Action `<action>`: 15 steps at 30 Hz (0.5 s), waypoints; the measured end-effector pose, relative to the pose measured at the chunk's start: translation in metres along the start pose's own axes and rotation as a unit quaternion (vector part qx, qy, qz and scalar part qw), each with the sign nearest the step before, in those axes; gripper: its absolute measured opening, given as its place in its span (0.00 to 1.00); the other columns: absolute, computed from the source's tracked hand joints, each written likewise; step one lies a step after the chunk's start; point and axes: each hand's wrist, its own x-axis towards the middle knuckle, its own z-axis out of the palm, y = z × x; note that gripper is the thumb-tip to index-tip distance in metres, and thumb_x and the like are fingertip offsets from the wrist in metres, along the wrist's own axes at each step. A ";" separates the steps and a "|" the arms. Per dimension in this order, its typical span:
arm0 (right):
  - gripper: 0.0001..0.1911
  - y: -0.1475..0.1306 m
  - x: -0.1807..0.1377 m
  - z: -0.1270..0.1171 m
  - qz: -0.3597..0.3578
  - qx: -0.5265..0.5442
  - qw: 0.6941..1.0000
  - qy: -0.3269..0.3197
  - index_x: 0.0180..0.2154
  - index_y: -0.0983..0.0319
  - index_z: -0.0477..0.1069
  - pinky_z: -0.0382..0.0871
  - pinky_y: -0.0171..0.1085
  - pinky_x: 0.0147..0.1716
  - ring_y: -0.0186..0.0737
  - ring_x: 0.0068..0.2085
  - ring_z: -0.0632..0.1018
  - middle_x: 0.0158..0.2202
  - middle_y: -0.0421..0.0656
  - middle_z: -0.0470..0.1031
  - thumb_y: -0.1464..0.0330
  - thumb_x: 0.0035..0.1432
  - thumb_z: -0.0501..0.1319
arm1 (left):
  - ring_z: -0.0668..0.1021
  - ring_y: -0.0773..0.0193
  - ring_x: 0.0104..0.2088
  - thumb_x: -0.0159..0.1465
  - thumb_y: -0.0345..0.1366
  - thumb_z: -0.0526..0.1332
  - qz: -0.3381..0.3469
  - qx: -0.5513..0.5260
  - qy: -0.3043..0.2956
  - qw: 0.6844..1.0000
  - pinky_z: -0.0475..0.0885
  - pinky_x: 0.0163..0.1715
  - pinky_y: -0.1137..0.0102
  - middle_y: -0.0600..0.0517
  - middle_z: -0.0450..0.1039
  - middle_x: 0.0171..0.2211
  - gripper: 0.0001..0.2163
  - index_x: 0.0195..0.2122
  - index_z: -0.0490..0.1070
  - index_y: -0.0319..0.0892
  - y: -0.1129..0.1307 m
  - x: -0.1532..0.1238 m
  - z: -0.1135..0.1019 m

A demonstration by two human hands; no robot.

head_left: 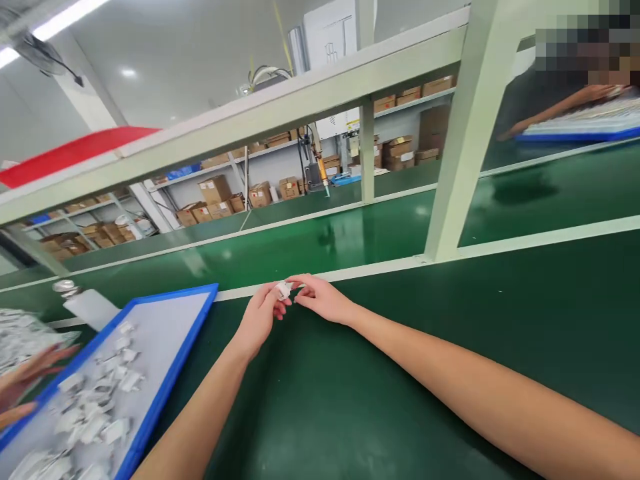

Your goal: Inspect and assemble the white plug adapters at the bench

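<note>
Both my arms reach out over the green work surface (380,373). My left hand (261,315) and my right hand (321,298) meet at the far edge, fingers pinched together on one small white plastic part (283,289) held between them. A blue-rimmed tray (165,373) with a grey floor lies to the left and holds several similar white parts (100,407).
A white bottle with a metal cap (86,301) lies behind the tray. Another person's hand (25,380) shows at the left edge. A pale green frame post (465,140) stands ahead. A person across the line works at another blue tray (580,130). Shelves of cardboard boxes fill the background.
</note>
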 end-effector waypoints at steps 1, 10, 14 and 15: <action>0.21 0.001 -0.001 -0.001 0.003 0.015 1.000 -0.009 0.58 0.63 0.66 0.76 0.34 0.37 0.34 0.36 0.78 0.50 0.47 0.71 0.77 0.63 0.57 | 0.71 0.69 0.30 0.68 0.51 0.49 0.001 -0.029 0.005 1.000 0.69 0.30 0.74 0.48 0.71 0.35 0.22 0.49 0.68 0.36 -0.006 0.000 0.005; 0.14 -0.017 -0.004 0.007 -0.009 0.043 0.999 -0.025 0.52 0.62 0.74 0.70 0.31 0.36 0.33 0.35 0.76 0.45 0.42 0.76 0.74 0.65 0.63 | 0.68 0.69 0.30 0.68 0.49 0.57 -0.029 -0.172 0.022 0.984 0.66 0.31 0.75 0.52 0.67 0.30 0.16 0.38 0.69 0.38 -0.035 -0.008 0.007; 0.14 -0.020 -0.005 0.006 -0.021 0.005 1.000 -0.021 0.52 0.62 0.76 0.68 0.34 0.39 0.36 0.38 0.76 0.42 0.42 0.77 0.73 0.66 0.64 | 0.69 0.69 0.30 0.70 0.46 0.56 -0.054 -0.198 0.021 0.978 0.67 0.31 0.74 0.52 0.68 0.30 0.15 0.38 0.69 0.38 -0.032 -0.007 0.005; 0.14 -0.021 -0.005 0.006 -0.028 -0.008 0.999 -0.025 0.53 0.61 0.76 0.67 0.34 0.41 0.37 0.39 0.76 0.42 0.42 0.77 0.72 0.67 0.63 | 0.69 0.69 0.30 0.70 0.47 0.56 -0.057 -0.199 0.023 0.978 0.67 0.31 0.74 0.52 0.68 0.30 0.15 0.39 0.69 0.38 -0.032 -0.007 0.006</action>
